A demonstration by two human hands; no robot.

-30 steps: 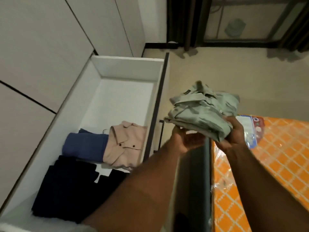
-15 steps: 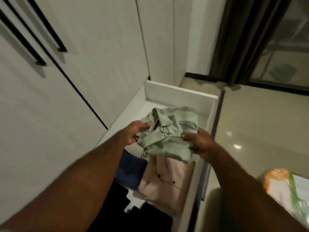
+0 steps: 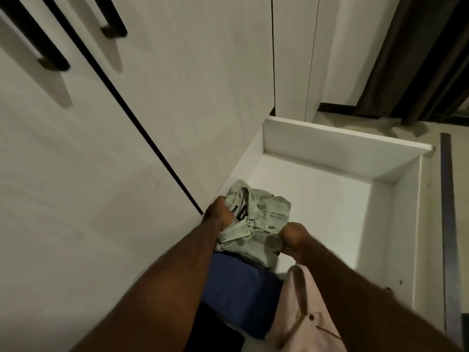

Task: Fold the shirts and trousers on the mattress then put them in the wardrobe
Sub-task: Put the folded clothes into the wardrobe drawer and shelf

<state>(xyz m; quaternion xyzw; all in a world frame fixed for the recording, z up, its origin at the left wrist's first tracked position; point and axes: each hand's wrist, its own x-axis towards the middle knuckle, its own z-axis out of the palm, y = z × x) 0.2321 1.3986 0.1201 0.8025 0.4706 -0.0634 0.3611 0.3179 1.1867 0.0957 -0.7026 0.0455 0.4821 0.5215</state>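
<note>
Left hand and right hand each grip an opposite edge of a folded pale green shirt, held low inside an open white wardrobe drawer at frame centre. Just below it lie a blue garment and a pink shirt. White wardrobe doors fill the upper left.
</note>
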